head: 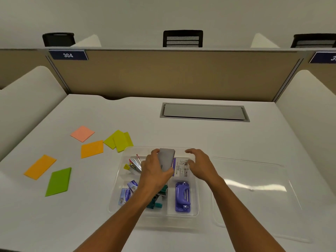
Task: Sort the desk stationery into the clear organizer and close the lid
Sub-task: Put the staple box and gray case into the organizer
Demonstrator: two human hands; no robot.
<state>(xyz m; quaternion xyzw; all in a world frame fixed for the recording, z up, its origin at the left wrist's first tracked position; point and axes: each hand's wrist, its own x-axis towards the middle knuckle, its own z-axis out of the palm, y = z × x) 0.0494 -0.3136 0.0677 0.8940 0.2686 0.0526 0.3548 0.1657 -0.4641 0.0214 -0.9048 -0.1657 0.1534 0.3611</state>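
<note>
The clear organizer [127, 151] sits on the desk in front of me, its lid [254, 188] lying flat to its right. My left hand [154, 171] grips a grey flat box [166, 158] over the organizer's back compartment. My right hand [199, 164] hovers with relaxed fingers above a white labelled packet [181, 169] in that compartment. Inside lie a purple hole punch [182, 196], a green stapler [158, 200] partly under my left arm, small blue staple boxes [127, 192] and metal clips [134, 165]. Sticky-note pads lie on the desk at left: pink [82, 133], orange [91, 148], yellow-green [119, 140], orange [40, 166], green [59, 181].
A grey cable hatch [204, 112] is set into the desk behind the organizer. A tan partition [172, 75] closes the back, and white side dividers [27, 91] flank the desk. Chairs [182, 38] stand beyond the partition.
</note>
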